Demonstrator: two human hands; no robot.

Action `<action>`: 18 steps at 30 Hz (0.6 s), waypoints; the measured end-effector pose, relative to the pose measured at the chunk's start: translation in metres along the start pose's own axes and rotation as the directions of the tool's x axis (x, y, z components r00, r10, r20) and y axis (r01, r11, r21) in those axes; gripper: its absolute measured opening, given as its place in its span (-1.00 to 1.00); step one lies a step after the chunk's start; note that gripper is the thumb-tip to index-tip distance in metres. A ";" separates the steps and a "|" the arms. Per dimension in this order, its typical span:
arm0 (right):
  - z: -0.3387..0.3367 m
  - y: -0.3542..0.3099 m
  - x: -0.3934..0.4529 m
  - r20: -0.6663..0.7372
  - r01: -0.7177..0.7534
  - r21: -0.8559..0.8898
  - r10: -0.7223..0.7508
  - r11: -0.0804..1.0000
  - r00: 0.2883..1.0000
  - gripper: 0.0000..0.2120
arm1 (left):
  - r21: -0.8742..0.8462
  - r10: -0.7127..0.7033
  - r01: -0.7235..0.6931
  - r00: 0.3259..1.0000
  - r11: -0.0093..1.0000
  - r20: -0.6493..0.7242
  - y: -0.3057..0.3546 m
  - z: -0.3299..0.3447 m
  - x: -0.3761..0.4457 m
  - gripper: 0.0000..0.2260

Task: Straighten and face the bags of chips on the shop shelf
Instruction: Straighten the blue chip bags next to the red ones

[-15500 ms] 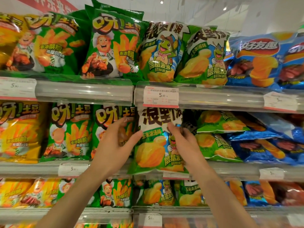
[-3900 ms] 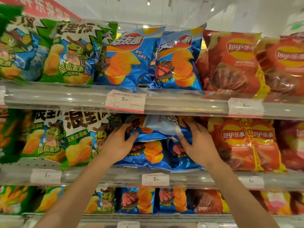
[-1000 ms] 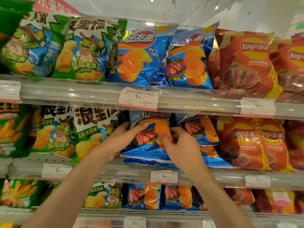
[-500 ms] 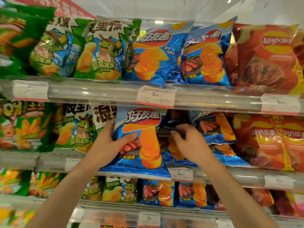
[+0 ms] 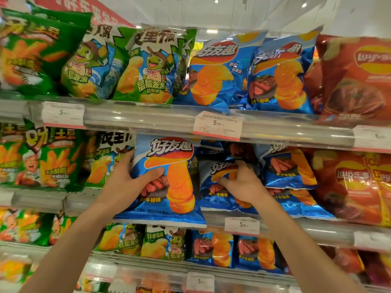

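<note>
On the middle shelf [image 5: 148,121] a blue bag of chips [image 5: 175,166] stands upright, face out, its bottom hanging over the shelf lip. My left hand [image 5: 129,182] grips its left edge, thumb across the front. Just to the right, my right hand [image 5: 243,182] pinches a second blue bag [image 5: 218,172] that is crumpled and tilted. More blue bags [image 5: 285,166] lie slumped behind and to the right of it.
Green bags [image 5: 48,157] stand left of the blue ones and red bags [image 5: 351,182] to the right. The shelf above holds green, blue and red bags [image 5: 218,70]. Price tags [image 5: 218,125] hang on the shelf rails. A lower shelf carries further bags [image 5: 211,248].
The left hand has kept the upright blue bag in place. The right hand has closed on the crumpled blue bag next to it and lifted it slightly.
</note>
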State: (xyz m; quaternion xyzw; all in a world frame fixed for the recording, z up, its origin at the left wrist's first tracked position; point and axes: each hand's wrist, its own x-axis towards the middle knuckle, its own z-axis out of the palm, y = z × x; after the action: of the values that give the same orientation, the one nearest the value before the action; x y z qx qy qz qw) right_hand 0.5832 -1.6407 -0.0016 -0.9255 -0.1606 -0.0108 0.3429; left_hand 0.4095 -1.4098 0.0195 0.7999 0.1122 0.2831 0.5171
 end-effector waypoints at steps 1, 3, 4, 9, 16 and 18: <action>0.000 -0.001 -0.002 -0.043 0.054 0.021 -0.053 0.998 0.998 -0.20 | 0.001 0.001 -0.001 1.000 1.000 -0.001 0.000 -0.001 0.001 -0.60; 0.004 -0.003 -0.005 -0.141 0.148 0.060 -0.138 0.987 0.980 -0.21 | 0.004 -0.002 0.002 1.000 1.000 -0.001 0.001 -0.001 0.002 -0.60; 0.007 -0.004 -0.005 -0.188 0.185 0.077 -0.168 0.980 0.968 -0.21 | 0.009 -0.002 0.002 1.000 1.000 0.000 0.002 -0.002 0.002 -0.60; 0.032 -0.011 0.010 -0.405 0.272 -0.054 -0.271 0.961 0.873 -0.20 | 0.030 0.020 -0.020 1.000 0.999 -0.001 0.001 -0.001 0.004 -0.51; 0.049 0.013 0.038 -0.198 -0.017 0.371 0.096 0.929 0.975 0.05 | 0.036 0.022 -0.023 1.000 0.999 0.011 -0.005 0.002 0.003 -0.41; 0.046 0.019 0.041 -0.099 -0.093 0.470 0.157 0.878 0.983 -0.02 | 0.032 0.022 -0.023 1.000 0.999 0.008 -0.008 0.002 0.004 -0.40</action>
State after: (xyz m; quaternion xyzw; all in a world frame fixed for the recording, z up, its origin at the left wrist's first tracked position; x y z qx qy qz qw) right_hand 0.6241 -1.6124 -0.0434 -0.8223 -0.0751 -0.0120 0.5639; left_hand 0.4146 -1.4061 0.0129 0.8104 0.1057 0.2839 0.5015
